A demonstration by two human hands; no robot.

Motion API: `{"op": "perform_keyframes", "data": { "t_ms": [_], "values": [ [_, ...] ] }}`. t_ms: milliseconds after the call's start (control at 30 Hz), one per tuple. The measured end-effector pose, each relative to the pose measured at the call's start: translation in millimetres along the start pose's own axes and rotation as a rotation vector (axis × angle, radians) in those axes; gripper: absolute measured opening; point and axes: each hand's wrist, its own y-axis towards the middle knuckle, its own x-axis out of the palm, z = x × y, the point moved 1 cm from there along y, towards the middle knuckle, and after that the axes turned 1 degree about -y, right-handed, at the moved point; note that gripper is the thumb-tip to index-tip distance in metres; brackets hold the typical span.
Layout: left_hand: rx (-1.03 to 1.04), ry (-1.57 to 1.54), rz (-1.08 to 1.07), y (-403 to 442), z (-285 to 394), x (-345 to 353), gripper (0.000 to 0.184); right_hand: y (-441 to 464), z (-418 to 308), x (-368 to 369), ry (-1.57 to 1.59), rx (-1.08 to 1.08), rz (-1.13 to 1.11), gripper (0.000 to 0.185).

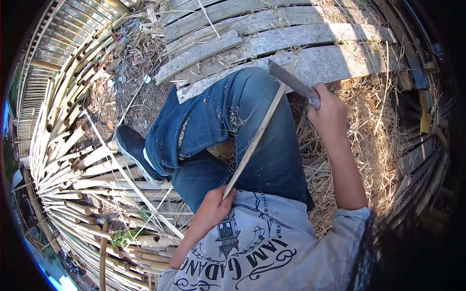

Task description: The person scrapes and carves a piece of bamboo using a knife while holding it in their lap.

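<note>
My left hand [214, 207] is closed around the near end of a long, pale bamboo strip [258, 134], close to my shirt. The strip slants up across my jeans [264, 97] and past my raised knee. In my right hand [328, 115] is a machete [293, 82], its broad grey blade pointing up and to the left. The blade crosses the strip near its far end, just above the knee; whether the two touch I cannot tell. Most of the machete's handle is hidden inside my fingers. Small shavings cling to the jeans.
Wooden planks [320, 60] lie ahead, with thin curls of shaving on them. Many bamboo poles [92, 196] are stacked at the left, a long split strip [133, 182] across them. Straw-like shavings [364, 145] heap at the right. A bamboo fence [63, 39] stands at the upper left.
</note>
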Motion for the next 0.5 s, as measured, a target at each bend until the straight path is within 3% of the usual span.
{"op": "perform_keyframes", "data": {
  "t_ms": [67,200,267,333,500],
  "values": [
    [-0.015,0.05,-0.013,-6.5,-11.9,4.0,0.03,15.8,44.3,-10.4,-0.149,0.251,0.079,0.021],
    [-0.004,0.106,0.147,-10.0,3.7,-4.1,0.027,-2.5,69.2,-25.8,-0.069,0.371,0.064,0.016],
    [-0.041,0.12,0.217,-4.5,14.0,-6.0,0.026,-23.6,41.1,-19.8,0.275,0.328,0.011,0.015],
    [-0.013,0.164,0.343,5.8,20.8,-6.8,0.027,-39.3,4.1,-15.1,0.407,0.16,-0.037,0.014],
    [0.071,0.452,0.449,14.9,17.5,-6.1,0.042,-42.8,-38.4,-0.6,0.412,-0.189,-0.104,0.021]
  ]
}}
